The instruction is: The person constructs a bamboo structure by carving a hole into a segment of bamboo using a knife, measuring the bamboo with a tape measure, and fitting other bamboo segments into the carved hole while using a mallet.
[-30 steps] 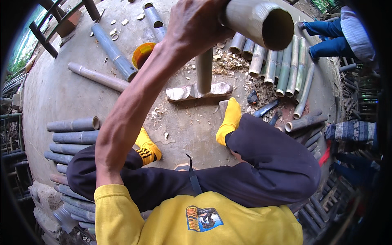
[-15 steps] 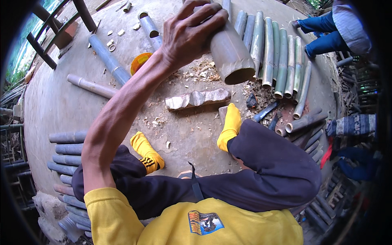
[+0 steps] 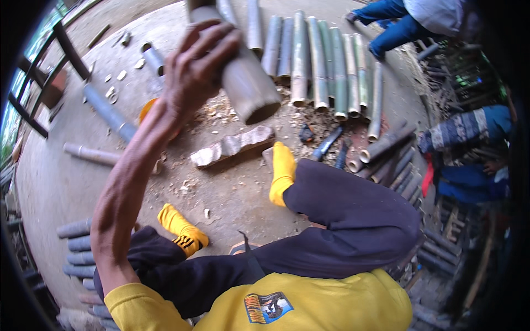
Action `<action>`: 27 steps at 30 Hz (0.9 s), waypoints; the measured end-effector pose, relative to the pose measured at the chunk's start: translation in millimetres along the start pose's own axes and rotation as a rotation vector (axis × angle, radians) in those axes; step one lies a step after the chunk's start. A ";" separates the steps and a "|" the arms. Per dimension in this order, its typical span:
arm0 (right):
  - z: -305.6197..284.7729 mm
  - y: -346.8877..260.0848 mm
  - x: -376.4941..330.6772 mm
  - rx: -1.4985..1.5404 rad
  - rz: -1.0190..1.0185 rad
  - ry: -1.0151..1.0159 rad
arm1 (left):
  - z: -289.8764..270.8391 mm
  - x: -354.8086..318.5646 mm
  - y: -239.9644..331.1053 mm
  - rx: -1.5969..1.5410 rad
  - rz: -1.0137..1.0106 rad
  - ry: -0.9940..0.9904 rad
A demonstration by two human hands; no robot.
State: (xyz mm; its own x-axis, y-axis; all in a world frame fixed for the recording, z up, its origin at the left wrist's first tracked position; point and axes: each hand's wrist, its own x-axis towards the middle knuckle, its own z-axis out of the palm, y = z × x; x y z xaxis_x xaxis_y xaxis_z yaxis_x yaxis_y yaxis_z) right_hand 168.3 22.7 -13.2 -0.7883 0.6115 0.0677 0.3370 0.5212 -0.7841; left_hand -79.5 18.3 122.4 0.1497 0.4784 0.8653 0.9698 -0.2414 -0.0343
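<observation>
A person seated on a concrete floor [image 3: 72,182] raises the left hand [image 3: 193,77], its fingers [image 3: 221,44] closed around a grey bamboo section [image 3: 243,83]. The section's long axis runs from the upper left, behind the hand, down to the right, its open cut end [image 3: 264,113] hanging over a wooden block [image 3: 232,146] that lies on the floor among shavings. To the right, more bamboo lengths [image 3: 326,66] lie side by side. The right hand is out of view.
</observation>
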 end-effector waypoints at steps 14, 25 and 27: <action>-26.7 0.0 -8.7 -0.045 0.062 0.086 | 15.6 -10.9 19.3 -0.158 -0.285 -0.149; -67.2 -14.8 -81.8 0.012 0.231 0.248 | 14.7 1.6 4.7 -0.228 -0.353 -0.064; -75.9 -11.7 -92.3 0.009 0.276 0.287 | 16.7 4.8 12.1 -0.282 -0.322 -0.056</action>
State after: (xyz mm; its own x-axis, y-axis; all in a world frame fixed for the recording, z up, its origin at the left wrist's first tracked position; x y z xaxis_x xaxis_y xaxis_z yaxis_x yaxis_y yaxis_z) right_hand 276.2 5.3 36.6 -0.4927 0.8699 0.0224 0.5106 0.3099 -0.8020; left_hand -63.8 31.8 117.7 -0.1340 0.6101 0.7809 0.8795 -0.2899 0.3774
